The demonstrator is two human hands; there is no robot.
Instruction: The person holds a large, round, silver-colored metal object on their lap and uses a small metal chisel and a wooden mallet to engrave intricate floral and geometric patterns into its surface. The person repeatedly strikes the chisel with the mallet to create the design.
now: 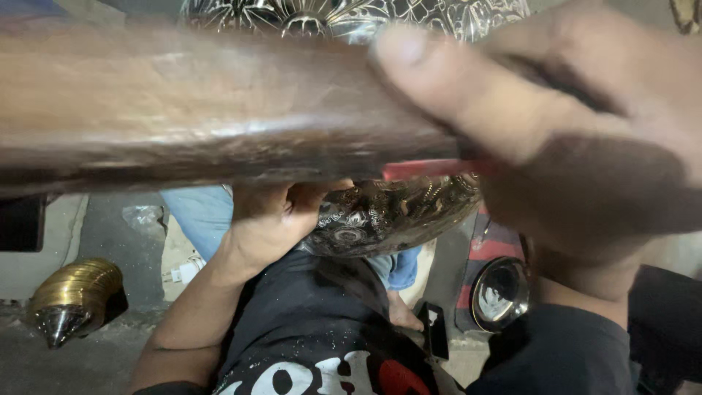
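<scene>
Presently, two bare hands of the wearer are in view. One right hand (556,139), large and blurred at 2 o'clock close to the lens, is closed around one thick brown wooden handle (205,110); the thumb lies along the top of the wood and the fingers wrap beneath it. That handle runs as a single bar from 9 o'clock to the frame centre, across the upper half of the view. Its working end is out of frame, so the kind of tool cannot be told.

One left hand (274,219), just below centre, is curled against the left edge of one engraved metal bowl (387,216), gripping or bracing it; the fingers are hidden behind the handle, so the exact hold cannot be told. This bowl, dark and embossed with floral pattern, sits at the centre, resting over the lap on black clothing (314,329).

Other items, counted:
- One large engraved metal piece (351,18) at 12 o'clock, visible above the handle, partly cut off.
- One ribbed brass cone-tipped piece (73,296) at 8 o'clock, lying on the floor, well apart from both hands.
- One small round shiny dish (499,292) at 4 o'clock, near a red strip (428,168) beneath the right hand.
- One leg in blue jeans (201,212) at 9 o'clock behind the left forearm.
</scene>
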